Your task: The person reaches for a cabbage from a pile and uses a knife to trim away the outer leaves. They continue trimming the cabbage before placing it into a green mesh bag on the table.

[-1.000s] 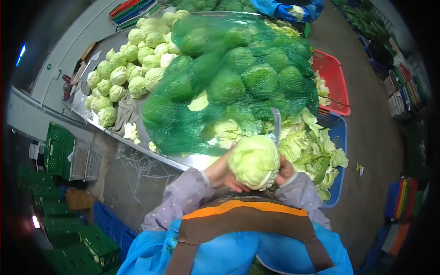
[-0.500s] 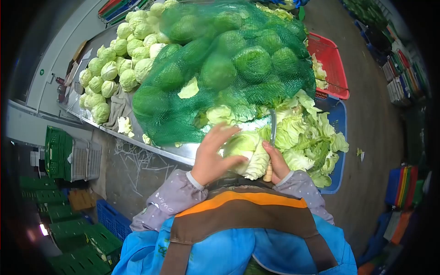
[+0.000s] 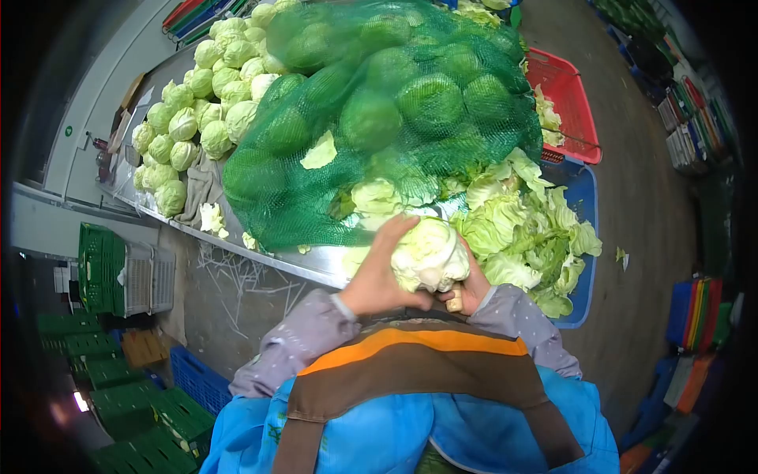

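Note:
A pale green cabbage [image 3: 430,254] with its cut stem side toward me is between my hands at the table's near edge. My left hand [image 3: 380,272] wraps round its left side, fingers and thumb closed on it. On the other side, my right hand [image 3: 474,284] is closed round a knife [image 3: 453,300]; only the end of its wooden handle shows and the blade is hidden. The fingers of that hand also touch the cabbage. Just beyond lies a green net bag [image 3: 316,182] full of cabbages, with a loose leaf on top.
Trimmed leaves [image 3: 529,237] heap over a blue crate [image 3: 586,237] at the right. Behind it is a red crate [image 3: 572,103] with more leaves. Many trimmed cabbages [image 3: 213,87] are piled at the table's far left. Green crates [image 3: 103,265] stand on the floor to the left.
My left hand has closed on the cabbage, which has turned and looks smaller and rounder. The knife blade, visible before, is now hidden, and loose outer leaves no longer hang from the cabbage.

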{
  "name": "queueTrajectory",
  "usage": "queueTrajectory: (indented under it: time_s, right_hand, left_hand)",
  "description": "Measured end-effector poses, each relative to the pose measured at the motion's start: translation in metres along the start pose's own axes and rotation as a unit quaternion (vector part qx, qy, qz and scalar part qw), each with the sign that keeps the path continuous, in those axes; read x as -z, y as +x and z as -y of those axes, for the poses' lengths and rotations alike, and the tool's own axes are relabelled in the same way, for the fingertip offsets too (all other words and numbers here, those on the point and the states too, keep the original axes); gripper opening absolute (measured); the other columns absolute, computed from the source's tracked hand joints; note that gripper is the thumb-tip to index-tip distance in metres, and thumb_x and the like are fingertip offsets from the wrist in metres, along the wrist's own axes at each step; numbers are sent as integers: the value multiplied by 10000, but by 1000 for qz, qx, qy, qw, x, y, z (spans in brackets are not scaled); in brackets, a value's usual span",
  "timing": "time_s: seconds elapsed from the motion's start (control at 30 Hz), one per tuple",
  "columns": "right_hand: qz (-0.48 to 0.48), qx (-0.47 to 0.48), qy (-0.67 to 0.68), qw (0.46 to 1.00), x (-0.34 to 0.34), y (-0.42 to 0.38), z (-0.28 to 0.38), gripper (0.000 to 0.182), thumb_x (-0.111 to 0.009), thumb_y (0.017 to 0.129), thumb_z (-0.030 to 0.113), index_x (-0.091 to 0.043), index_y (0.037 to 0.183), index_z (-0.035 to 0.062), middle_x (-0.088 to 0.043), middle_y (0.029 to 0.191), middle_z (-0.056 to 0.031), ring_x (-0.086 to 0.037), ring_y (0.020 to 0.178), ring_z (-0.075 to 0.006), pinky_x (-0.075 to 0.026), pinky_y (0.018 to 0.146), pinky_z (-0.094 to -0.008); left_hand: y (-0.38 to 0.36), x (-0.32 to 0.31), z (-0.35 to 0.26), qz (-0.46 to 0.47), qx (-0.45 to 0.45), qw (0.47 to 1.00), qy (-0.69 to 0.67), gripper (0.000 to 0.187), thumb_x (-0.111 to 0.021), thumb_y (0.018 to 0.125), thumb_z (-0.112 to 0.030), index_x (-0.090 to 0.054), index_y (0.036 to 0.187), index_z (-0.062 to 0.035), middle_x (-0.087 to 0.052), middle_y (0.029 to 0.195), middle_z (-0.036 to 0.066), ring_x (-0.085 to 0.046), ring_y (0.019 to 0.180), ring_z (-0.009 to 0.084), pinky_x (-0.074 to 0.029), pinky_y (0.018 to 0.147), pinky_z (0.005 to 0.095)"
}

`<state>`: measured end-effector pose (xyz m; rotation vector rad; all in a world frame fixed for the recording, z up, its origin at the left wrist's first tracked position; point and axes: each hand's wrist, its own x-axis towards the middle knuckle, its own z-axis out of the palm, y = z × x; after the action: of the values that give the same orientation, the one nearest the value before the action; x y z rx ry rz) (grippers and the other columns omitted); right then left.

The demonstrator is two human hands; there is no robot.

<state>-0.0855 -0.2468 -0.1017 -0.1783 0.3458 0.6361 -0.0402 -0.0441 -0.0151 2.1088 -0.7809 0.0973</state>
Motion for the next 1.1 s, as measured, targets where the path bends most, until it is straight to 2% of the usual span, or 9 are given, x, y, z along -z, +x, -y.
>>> queueTrajectory:
  time_s: [0.03,0.07,0.1,0.17,0.2,0.57,0.77,0.87,1.1]
  right_hand:
    - [99,-36,35,994,3,-1,2,591,-379,930,563,-456,1295,104,-588,1186,-62,-645,854,-233,-553,678,-408]
    - [-197,80,-220,952,2,0,3,521,-441,928,507,-453,1301,144,-654,1034,-94,-646,715,-275,-516,565,-406]
    - [-200,81,-221,951,4,-4,7,521,-441,928,507,-453,1301,144,-654,1034,-94,-646,715,-275,-516,565,-406]
    - [-342,263,-740,515,9,-14,19,479,-499,922,413,-439,1314,144,-661,821,-138,-628,638,-310,-481,551,-402]
    - [-309,264,-795,450,-13,-26,18,499,-521,914,351,-415,1329,95,-621,702,-168,-601,589,-351,-455,548,-419]
    - [-242,153,-872,397,-20,-23,28,492,-461,949,320,-382,1347,42,-618,684,-204,-613,619,-368,-463,548,-440]
    - [-360,124,-580,720,-16,-3,38,431,-445,938,386,-592,1159,47,-661,787,-191,-638,754,-388,-489,699,-455]
    - [-327,209,-814,432,-34,-8,40,420,-620,802,314,-598,1130,52,-661,777,-187,-651,747,-351,-498,688,-443]
    - [-346,210,-837,368,12,16,77,312,-712,720,245,-628,972,81,-654,784,-204,-642,697,-351,-506,664,-426]
  left_hand:
    - [5,-8,1,39,74,994,-73,907,-852,577,-265,-394,1323,-29,-459,1273,201,-466,1184,296,-401,977,374]
    - [9,-15,4,79,146,975,-146,1008,-873,522,-322,-359,1341,-41,-407,1317,220,-403,1250,329,-351,1031,388]
    - [6,-27,12,79,147,975,-150,1008,-873,522,-322,-359,1341,-41,-407,1317,220,-403,1250,329,-351,1031,388]
    - [2,-53,31,69,261,960,-76,933,-850,555,-319,-394,1315,-27,-458,1233,226,-460,1171,363,-384,997,394]
    - [4,-60,29,73,280,956,-52,929,-833,574,-335,-380,1322,-23,-462,1198,235,-468,1142,383,-395,977,412]
    - [5,-70,40,141,205,967,-63,982,-792,669,-304,-203,1359,74,-333,1268,299,-354,1217,411,-315,1044,423]
    - [5,-71,37,140,199,968,-56,971,-800,662,-279,-222,1362,65,-342,1252,303,-353,1197,432,-309,1039,431]
    - [0,-70,41,144,162,975,-57,974,-803,660,-278,-223,1370,50,-345,1256,288,-356,1196,424,-305,1042,430]
    - [-2,-53,68,214,83,967,-111,963,-789,697,-243,-176,1416,-57,-341,1324,217,-353,1246,333,-314,1053,403]
